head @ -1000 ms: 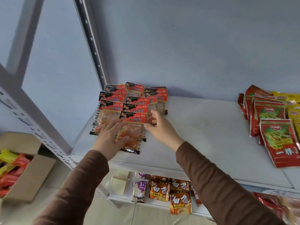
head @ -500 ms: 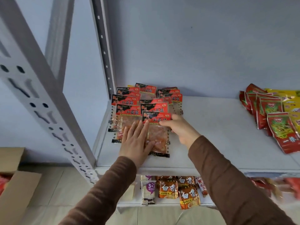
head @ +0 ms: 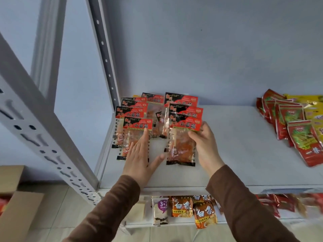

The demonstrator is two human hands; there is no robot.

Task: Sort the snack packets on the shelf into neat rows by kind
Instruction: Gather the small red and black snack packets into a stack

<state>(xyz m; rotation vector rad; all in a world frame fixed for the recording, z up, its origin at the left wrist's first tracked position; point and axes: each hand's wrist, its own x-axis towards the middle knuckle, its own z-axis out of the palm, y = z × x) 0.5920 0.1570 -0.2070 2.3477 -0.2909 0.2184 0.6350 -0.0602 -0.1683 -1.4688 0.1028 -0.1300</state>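
Observation:
Clear snack packets with red-and-black headers lie in two overlapping columns at the left end of the white shelf (head: 236,154). My left hand (head: 140,158) lies flat, fingers spread, on the front packet of the left column (head: 134,135). My right hand (head: 203,145) grips the right edge of the front packet of the right column (head: 181,147), thumb on its face. A narrow gap of bare shelf separates the two columns. More of the same packets (head: 181,102) overlap behind, toward the wall.
Red-and-green packets (head: 307,142) and yellow packets (head: 312,102) sit at the shelf's right end. A perforated metal upright (head: 104,55) stands at the back left corner. The lower shelf holds orange noodle packs (head: 205,213). A cardboard box (head: 17,212) sits on the floor at left.
My right hand has pulled the right column's front packets to the right, opening a gap between the columns. My left hand stays pressed on the left column. The view has shifted left.

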